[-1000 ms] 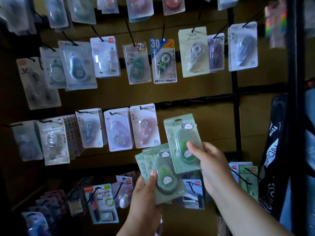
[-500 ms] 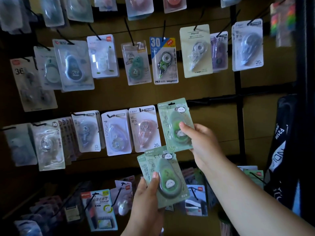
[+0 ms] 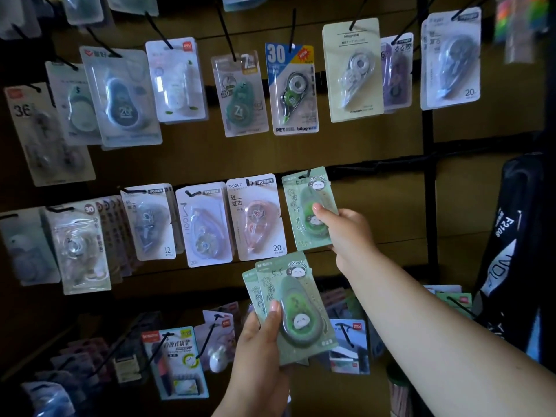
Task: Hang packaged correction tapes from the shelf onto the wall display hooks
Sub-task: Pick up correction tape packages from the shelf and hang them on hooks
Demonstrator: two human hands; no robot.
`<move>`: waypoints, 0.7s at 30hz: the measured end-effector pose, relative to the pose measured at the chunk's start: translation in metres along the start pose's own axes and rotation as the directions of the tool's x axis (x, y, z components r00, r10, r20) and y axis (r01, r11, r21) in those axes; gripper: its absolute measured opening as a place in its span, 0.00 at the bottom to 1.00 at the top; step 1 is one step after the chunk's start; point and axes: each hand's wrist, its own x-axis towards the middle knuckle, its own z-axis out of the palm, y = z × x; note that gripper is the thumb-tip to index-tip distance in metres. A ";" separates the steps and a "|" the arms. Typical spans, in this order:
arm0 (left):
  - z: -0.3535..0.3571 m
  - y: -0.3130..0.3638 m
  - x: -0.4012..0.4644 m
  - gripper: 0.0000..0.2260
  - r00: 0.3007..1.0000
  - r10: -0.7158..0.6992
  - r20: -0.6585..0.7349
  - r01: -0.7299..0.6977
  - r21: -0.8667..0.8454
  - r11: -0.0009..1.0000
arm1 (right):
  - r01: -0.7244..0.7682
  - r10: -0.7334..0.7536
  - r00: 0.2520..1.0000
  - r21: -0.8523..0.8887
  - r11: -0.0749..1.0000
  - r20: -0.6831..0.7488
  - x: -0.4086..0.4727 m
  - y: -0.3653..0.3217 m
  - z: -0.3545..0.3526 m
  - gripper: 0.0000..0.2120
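My right hand (image 3: 346, 233) pinches a green panda correction tape pack (image 3: 304, 206) by its lower right side, thumb on the blister. The pack's top sits at a black hook (image 3: 308, 173) on the middle rail, right of the pink pack (image 3: 255, 218). Whether the hook passes through the pack's hole is unclear. My left hand (image 3: 258, 341) grips a small fanned stack of the same green packs (image 3: 296, 308) below, thumb across the front one.
Rows of other blister packs hang on black hooks across the brown wall, such as the blue "30" pack (image 3: 290, 88). A vertical black post (image 3: 428, 176) stands to the right. A dark bag (image 3: 511, 251) hangs at far right. Lower hooks carry pens and more packs.
My right hand has lifted the single green pack up and right, from beside the stack to the middle rail's hook. The left hand's stack has stayed about where it was.
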 end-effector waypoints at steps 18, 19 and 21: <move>0.000 0.005 -0.005 0.12 0.997 0.081 0.004 -0.082 0.058 0.995 | -0.065 0.105 0.990 -0.350 0.935 0.096 -0.076 0.018 -0.023 0.32; 0.001 0.004 -0.005 0.11 0.996 0.090 0.001 -0.089 0.069 0.994 | -0.074 0.132 0.982 -0.377 0.923 0.132 -0.087 0.020 -0.025 0.31; 0.004 0.003 -0.005 0.12 0.994 0.108 -0.011 -0.107 0.084 0.991 | -0.080 0.161 0.967 -0.367 0.927 0.196 -0.104 0.025 -0.030 0.28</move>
